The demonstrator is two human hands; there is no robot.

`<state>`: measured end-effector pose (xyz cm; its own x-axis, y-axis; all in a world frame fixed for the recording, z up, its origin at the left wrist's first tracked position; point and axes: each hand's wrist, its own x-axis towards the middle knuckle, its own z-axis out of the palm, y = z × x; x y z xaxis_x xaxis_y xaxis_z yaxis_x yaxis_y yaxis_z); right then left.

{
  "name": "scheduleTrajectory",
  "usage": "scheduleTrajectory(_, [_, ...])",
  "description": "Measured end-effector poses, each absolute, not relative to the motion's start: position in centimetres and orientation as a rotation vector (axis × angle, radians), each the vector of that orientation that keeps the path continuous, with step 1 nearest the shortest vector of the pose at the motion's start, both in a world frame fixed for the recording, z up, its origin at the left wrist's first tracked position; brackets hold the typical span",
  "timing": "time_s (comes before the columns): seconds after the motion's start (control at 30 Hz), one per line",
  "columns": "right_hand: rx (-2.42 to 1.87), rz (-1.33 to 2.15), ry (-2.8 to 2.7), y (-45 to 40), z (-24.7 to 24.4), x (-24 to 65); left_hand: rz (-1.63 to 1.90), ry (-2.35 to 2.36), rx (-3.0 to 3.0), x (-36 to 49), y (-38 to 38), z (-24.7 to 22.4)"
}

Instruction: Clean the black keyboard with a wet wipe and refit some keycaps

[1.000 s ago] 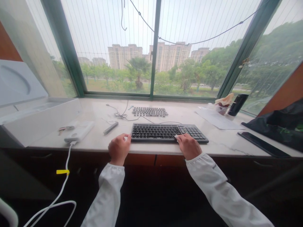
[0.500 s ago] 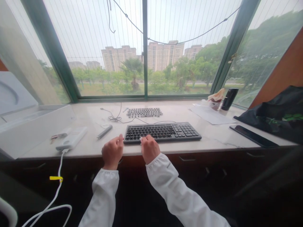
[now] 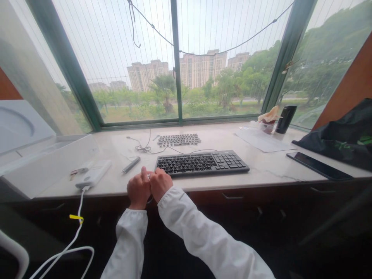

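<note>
My left hand [image 3: 138,190] is closed in a fist with its thumb up, at the counter's front edge. Against it presses my right hand [image 3: 161,184], also closed, its fingertips meeting the left hand's. A small white thing [image 3: 148,176], too small to name, peeks out between the fingers. Just behind and to the right lies a black keyboard [image 3: 200,162], many of its keycaps off on the left and middle part, the number pad still capped. Farther back, loose keycaps [image 3: 178,140] sit in rows.
Left of the hands lies a grey pen-like tool [image 3: 131,165]. A white power strip [image 3: 94,174], keys [image 3: 78,171] and an open white box [image 3: 55,166] are farther left. On the right are paper [image 3: 263,140], a phone [image 3: 318,166], a black bottle [image 3: 286,119] and a dark bag [image 3: 340,131].
My right hand has moved left, off the keyboard's front edge, to meet my left hand. The left hand stays nearly in place. The view has shifted slightly.
</note>
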<state>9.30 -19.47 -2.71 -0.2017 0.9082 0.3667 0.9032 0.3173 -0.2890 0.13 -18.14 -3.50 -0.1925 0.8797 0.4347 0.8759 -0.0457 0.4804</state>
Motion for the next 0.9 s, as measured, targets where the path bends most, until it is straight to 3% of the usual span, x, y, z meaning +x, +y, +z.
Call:
scheduleTrajectory(0.2, [-1.469,0.14,-2.002,-19.2,-2.8,11.7,1.261,2.083,1.928,-0.2,-18.0,-3.7])
scheduleTrajectory(0.37, [-1.145,0.822,-1.509,-20.5,-2.7,17.3,1.323,2.082,1.898,-0.1,-17.8,-4.0])
scheduleTrajectory(0.47, [-0.725,1.328,-1.151,-22.1,-2.4,20.4,1.345,2.098,1.873,0.0,-17.7,-4.2])
scheduleTrajectory(0.53, [-0.578,1.491,-0.976,-23.4,-2.2,21.6,1.341,2.101,1.869,0.0,-17.6,-4.3])
scheduleTrajectory(0.7, [-0.518,1.589,-0.836,-25.7,-2.3,22.6,1.394,2.032,1.883,-0.3,-17.7,-4.1])
scheduleTrajectory(0.9, [-0.568,1.577,-0.843,-27.0,-3.3,23.5,1.742,1.738,1.844,0.5,-21.3,-3.8])
